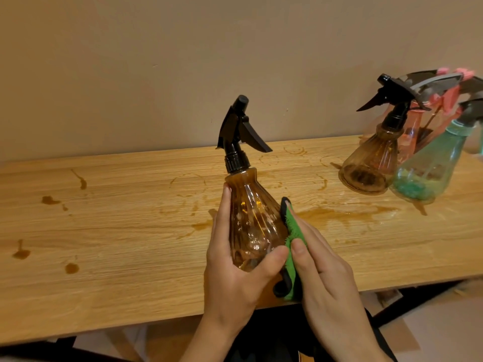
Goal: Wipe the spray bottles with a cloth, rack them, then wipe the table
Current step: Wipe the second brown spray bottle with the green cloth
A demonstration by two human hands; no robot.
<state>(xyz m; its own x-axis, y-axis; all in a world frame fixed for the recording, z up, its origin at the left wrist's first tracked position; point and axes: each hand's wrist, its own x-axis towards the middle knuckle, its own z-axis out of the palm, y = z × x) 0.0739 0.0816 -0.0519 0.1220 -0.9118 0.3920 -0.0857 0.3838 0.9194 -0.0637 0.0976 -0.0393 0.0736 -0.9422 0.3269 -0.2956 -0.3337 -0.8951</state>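
One bottle (251, 223) in hand, three more parked far right. The held one is ribbed, see-through amber plastic. It has a wide body narrowing to a neck and a black trigger head on top, lever sticking out to the right. It's roughly upright with a slight lean, lifted off the table (117, 231), above the near-middle of the top.

Left hand (235, 270) grips the lower body. Thumb is wrapped across the front near the base, fingers run up the left side, base tucked toward the palm.

Right hand (324, 273) has a green cloth (292, 246) with a dark edge pinched under the thumb. Its fingers lie behind the cloth and press it flat to the bottle's right flank, one fingertip poking out at the cloth's top. The cloth's loose end hangs down between the two hands.

Net: bottle is sandwiched, left hand on its left and front, cloth plus right hand on its right.

Table is light wood with brown spills (339, 212) and faint ring marks. Biggest smear is just right of the hands, smaller drops out left.

Far right: second amber bottle (371, 163), green bottle (431, 168), pink bottle (413, 126) behind them, all tilted with heads up. Can't make out what carries them. Plain wall (156, 61) behind.
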